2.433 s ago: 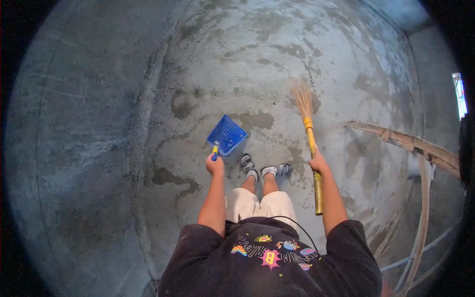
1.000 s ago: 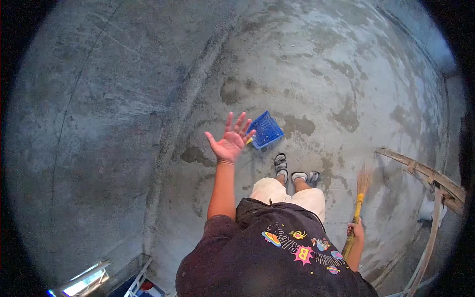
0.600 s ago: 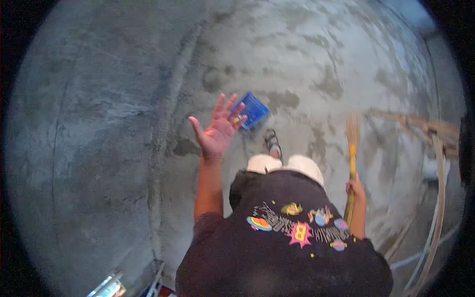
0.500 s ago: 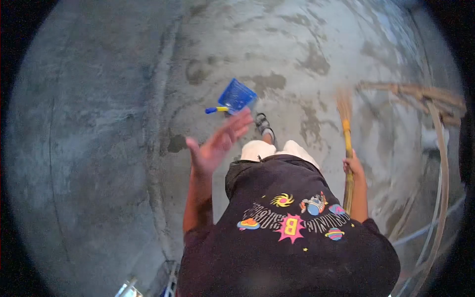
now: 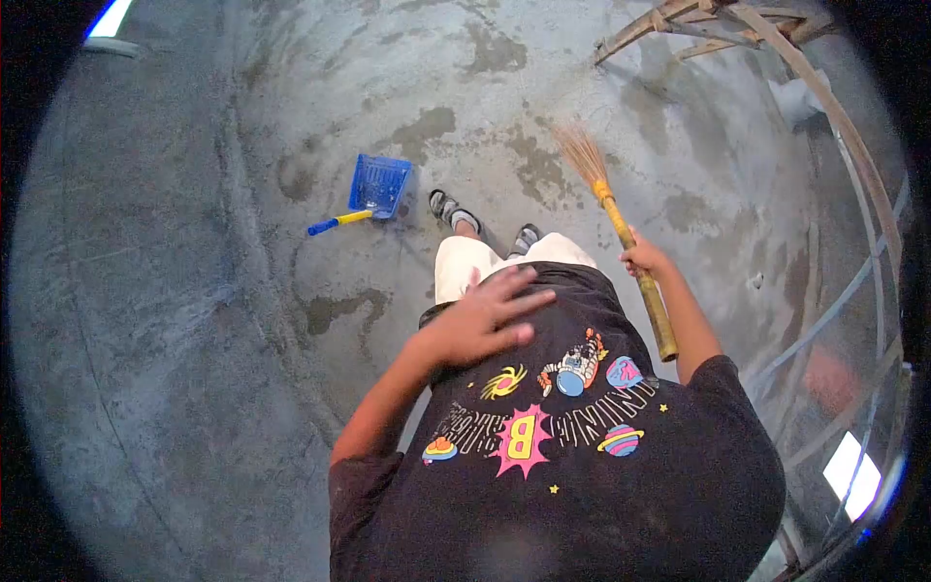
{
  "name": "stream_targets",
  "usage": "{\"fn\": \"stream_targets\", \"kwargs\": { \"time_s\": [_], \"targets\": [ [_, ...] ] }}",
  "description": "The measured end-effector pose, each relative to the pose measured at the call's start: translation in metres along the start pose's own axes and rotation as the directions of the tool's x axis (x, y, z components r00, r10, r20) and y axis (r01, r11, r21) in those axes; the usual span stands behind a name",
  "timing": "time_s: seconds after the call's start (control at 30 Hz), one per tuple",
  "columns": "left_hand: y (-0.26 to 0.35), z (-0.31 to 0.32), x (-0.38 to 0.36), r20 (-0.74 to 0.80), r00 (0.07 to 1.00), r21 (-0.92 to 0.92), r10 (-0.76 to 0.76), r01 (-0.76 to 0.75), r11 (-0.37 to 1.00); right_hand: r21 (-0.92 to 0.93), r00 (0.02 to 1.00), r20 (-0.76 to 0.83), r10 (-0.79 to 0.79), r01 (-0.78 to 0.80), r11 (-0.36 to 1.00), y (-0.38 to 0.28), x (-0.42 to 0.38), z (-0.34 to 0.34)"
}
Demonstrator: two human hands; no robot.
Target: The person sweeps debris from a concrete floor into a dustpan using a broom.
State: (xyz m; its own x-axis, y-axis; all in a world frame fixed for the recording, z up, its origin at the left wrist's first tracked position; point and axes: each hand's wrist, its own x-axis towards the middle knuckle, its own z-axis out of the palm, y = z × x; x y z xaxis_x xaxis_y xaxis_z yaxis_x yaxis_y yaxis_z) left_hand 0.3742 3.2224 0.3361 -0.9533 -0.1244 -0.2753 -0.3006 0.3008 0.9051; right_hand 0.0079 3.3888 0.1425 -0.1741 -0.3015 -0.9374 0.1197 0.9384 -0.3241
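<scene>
My right hand (image 5: 644, 256) is wrapped round the bamboo handle of a broom (image 5: 622, 229). The broom slants, its spread straw bristles pointing forward and its cut handle end back beside my forearm. In front of my waist, my left hand (image 5: 485, 320) has its fingers spread and holds nothing; it is slightly blurred. A blue dustpan (image 5: 379, 186) with a yellow and blue handle lies on the concrete floor, ahead and left of my feet. Broom and dustpan are apart.
A wooden frame (image 5: 766, 29) with a long curved bar stands at the right, its thin bars running down that side. Dark damp patches (image 5: 422, 131) mark the grey floor (image 5: 155, 291). My sandalled foot (image 5: 451, 208) is just right of the dustpan.
My left hand has drawn back from near the dustpan to my waist. The broom has tilted leftward in my right hand. The view has shifted, putting the dustpan further left.
</scene>
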Motion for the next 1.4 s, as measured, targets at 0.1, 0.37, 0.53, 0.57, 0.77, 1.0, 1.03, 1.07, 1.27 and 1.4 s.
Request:
{"fn": "stream_targets", "kwargs": {
  "time_s": [0.1, 0.37, 0.53, 0.57, 0.77, 1.0, 1.03, 1.07, 1.27, 1.4],
  "targets": [
    [-0.020, -0.011, 0.014, -0.290, 0.901, 0.543, -0.324, 0.433, 0.719, 0.045, 0.999, 0.029, 0.020, -0.021, 0.999, -0.001, 0.002, -0.005],
    [0.081, -0.003, -0.003, 0.062, 0.874, -0.372, 0.482, -0.428, 0.824, 0.681, 0.942, 0.335, -0.028, -0.221, 0.698, 0.016, 0.033, -0.028],
    [0.017, 0.010, 0.030, 0.080, 0.981, 0.163, -0.178, 0.164, 0.973, 0.860, 0.925, 0.255, -0.281, -0.084, 0.503, -0.048, 0.002, 0.007],
    [0.002, 0.008, 0.040, 0.031, 0.933, 0.341, -0.359, 0.327, 0.881, 0.915, 0.927, 0.280, -0.249, -0.178, 0.363, -0.066, 0.012, 0.011],
    [0.027, -0.018, 0.075, -0.579, 0.814, 0.204, -0.043, 0.196, 0.959, 0.908, 0.856, 0.042, -0.515, 0.182, 0.377, -0.134, -0.025, 0.078],
    [0.070, 0.007, 0.097, -0.700, 0.712, -0.340, 0.050, -0.394, 0.854, 0.962, 0.868, 0.105, -0.485, 0.035, 0.270, -0.158, -0.115, 0.153],
    [0.072, 0.008, 0.096, -0.745, 0.660, -0.251, 0.101, -0.417, 0.874, 0.971, 0.878, 0.085, -0.471, 0.033, 0.237, -0.148, -0.119, 0.145],
    [0.074, 0.006, 0.097, -0.775, 0.618, -0.231, 0.134, -0.473, 0.850, 0.923, 0.847, 0.258, -0.465, -0.074, 0.377, -0.138, -0.121, 0.140],
    [0.077, -0.036, 0.059, -0.890, 0.437, -0.307, -0.130, -0.363, 0.879, 0.334, 0.247, 0.233, -0.941, 0.888, 0.316, -0.047, -0.268, 0.065],
    [0.073, -0.037, 0.048, -0.918, 0.372, -0.289, -0.135, -0.397, 0.871, 0.321, 0.053, 0.442, -0.895, 0.923, 0.213, 0.003, -0.294, 0.063]
  ]
}}
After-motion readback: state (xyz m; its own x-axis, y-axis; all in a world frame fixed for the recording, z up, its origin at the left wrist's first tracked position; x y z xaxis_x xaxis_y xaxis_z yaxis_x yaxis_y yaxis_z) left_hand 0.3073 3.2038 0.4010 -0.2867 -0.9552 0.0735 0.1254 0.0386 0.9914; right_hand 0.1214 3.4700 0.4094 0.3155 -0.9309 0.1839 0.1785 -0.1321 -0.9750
